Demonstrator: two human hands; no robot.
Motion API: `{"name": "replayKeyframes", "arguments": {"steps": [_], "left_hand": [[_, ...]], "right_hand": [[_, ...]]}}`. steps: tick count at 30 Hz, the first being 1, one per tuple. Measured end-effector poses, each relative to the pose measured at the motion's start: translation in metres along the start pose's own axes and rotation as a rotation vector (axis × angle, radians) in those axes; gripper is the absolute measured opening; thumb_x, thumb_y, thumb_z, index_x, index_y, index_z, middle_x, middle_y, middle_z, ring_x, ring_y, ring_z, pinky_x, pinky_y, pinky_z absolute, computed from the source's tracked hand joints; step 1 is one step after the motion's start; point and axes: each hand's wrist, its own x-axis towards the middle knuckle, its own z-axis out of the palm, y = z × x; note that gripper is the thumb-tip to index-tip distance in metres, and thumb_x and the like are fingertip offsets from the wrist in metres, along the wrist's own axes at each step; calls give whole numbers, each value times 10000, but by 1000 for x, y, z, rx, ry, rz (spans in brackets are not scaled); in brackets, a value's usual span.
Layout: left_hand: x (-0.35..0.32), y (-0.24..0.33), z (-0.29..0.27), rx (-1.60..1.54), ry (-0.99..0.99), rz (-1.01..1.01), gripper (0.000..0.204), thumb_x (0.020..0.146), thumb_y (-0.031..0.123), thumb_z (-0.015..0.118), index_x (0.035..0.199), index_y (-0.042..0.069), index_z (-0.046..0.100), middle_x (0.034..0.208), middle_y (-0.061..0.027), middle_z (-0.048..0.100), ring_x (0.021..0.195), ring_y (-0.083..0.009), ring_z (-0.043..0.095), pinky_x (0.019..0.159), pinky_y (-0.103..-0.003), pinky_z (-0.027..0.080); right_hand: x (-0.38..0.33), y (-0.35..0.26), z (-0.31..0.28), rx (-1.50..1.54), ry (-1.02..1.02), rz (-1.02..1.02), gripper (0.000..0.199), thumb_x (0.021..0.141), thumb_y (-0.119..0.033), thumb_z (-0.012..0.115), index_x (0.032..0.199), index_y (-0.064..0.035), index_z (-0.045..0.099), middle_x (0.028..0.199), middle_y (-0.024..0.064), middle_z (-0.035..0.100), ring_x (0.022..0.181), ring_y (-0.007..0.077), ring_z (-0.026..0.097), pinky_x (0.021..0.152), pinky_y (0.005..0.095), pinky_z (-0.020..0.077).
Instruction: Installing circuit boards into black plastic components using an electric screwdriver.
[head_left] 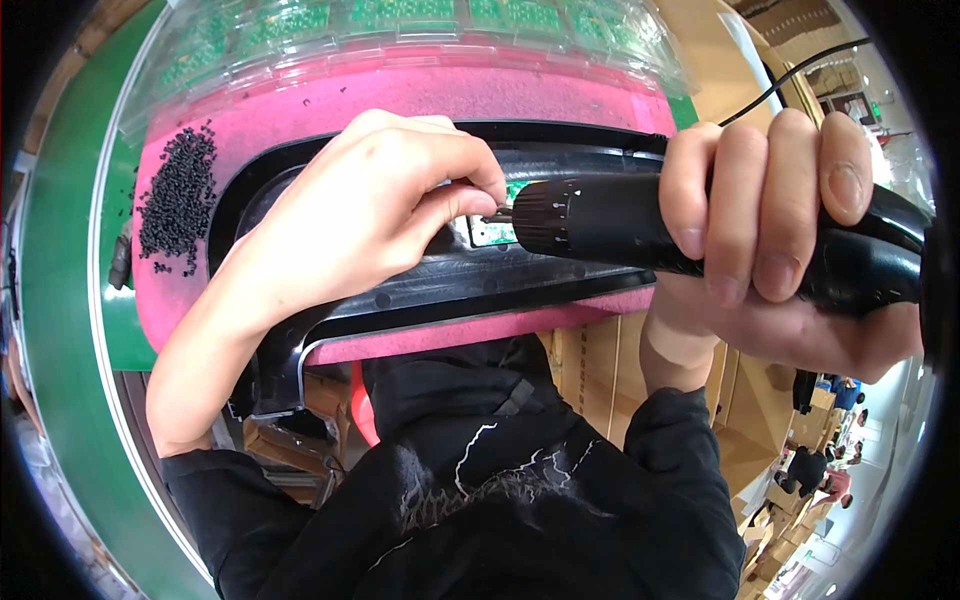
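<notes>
My right hand (760, 220) is wrapped round a black electric screwdriver (610, 217), which lies nearly level and points left. Its metal bit (501, 214) reaches a small green circuit board (490, 234) set in a long, curved black plastic housing (440, 285). My left hand (370, 195) comes over the housing from the left, with thumb and forefinger pinched together right at the bit's tip. Whatever those fingers hold is hidden. The screwdriver's body covers part of the board.
A pink foam mat (400, 90) lies under the housing. On its left sits a heap of small black screws (178, 200). Clear plastic trays of green circuit boards (400, 15) line the far side. A black cable (790, 75) runs at upper right, near cardboard boxes (740, 430).
</notes>
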Motion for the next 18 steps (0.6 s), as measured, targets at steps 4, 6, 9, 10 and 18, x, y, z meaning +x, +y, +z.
{"name": "replayKeyframes", "arguments": {"steps": [4,6,9,10,18], "left_hand": [[2,2,-2,120,75,-114,106,851,-1,675,956,-11,683,851,-142,691,808,-289,687,729,-352,526],[0,-3,-1,92,58,-130,104,854,6,671,956,-12,677,850,-141,688,806,-294,685,735,-355,525],[-1,-11,2,34,-15,-117,125,855,14,657,977,-10,665,878,-143,681,853,-319,667,780,-377,520],[-2,-11,4,50,-65,-94,139,853,3,647,991,-8,662,896,-145,678,888,-331,655,802,-390,513],[-1,-8,0,111,-117,-90,218,857,-37,595,1071,-18,630,993,-180,655,968,-383,619,870,-426,493]], "right_hand": [[-6,13,5,-2,54,16,683,821,-702,604,1070,-71,522,717,-23,573,553,87,550,557,254,427],[-7,16,9,0,78,21,700,832,-722,590,1082,-72,519,722,-22,578,560,86,556,555,253,429],[-4,17,12,-55,49,51,707,844,-728,578,1088,-67,518,720,-19,578,559,85,549,551,253,427],[-2,16,14,-108,10,77,705,852,-725,573,1088,-63,519,715,-17,575,555,85,538,547,253,424],[20,38,0,66,-427,-2,733,861,-727,573,1103,-37,513,723,-2,572,559,92,502,546,255,413]]}}
